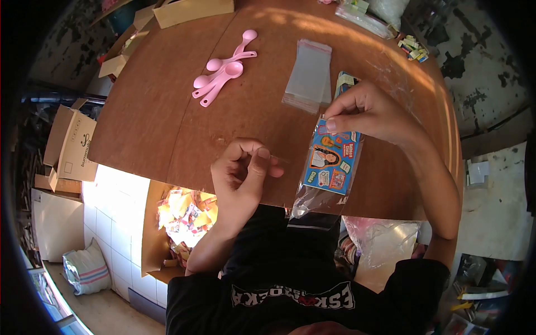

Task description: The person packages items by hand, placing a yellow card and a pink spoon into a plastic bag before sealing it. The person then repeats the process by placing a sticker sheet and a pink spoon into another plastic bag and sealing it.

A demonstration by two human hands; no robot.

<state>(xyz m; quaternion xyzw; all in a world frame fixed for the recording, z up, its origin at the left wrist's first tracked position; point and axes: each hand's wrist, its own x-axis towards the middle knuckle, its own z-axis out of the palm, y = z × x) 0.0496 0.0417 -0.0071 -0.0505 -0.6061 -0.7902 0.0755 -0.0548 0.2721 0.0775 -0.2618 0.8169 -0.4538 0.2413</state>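
My right hand (363, 111) pinches the top end of a clear plastic bag (318, 202), with a blue printed card (328, 159) inside it. The bag's lower end hangs past the table's near edge. Left of the bag, my left hand (240, 170) is raised with thumb and fingers curled together. A faint, thin, see-through line shows at its fingertips, too fine to name. Just beyond my right hand lie more cards (346, 81), partly hidden by it. A stack of flat clear bags (310, 70) is beside them on the table.
Several pink measuring spoons (223, 72) lie on the brown table (151, 111). Cardboard boxes (192, 12) stand at the far left edge, with another box (72, 145) at left. Small yellowish packets (413, 48) sit at far right. An open carton of colourful pieces (187, 215) is below the table.
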